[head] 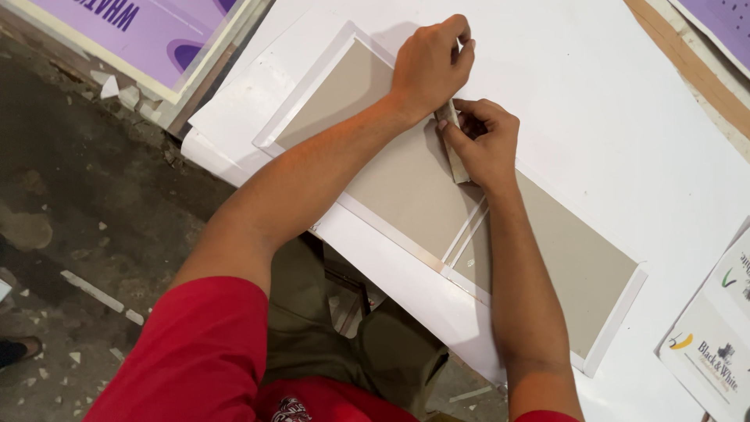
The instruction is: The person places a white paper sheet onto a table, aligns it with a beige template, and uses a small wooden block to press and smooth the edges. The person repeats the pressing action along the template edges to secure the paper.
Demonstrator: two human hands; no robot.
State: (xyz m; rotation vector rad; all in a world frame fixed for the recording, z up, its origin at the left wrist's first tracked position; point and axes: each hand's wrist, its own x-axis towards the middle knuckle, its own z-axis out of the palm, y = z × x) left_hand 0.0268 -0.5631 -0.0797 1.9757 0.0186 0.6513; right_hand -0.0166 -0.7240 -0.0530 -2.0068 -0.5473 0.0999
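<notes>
Two grey-beige boards (406, 184) lie side by side on a white sheet (594, 101), with a narrow gap (467, 227) between them and white flaps folded around their edges. My left hand (431, 62) presses down at the far edge of the left board, fingers curled. My right hand (483, 144) is closed around a small flat tool (453, 152), which rests on the board near the gap.
The white sheet covers a low work surface. A purple printed panel (156, 31) leans at the top left. Printed white cards (715, 344) lie at the right edge. The dark concrete floor (86, 203) on the left is littered with paper scraps.
</notes>
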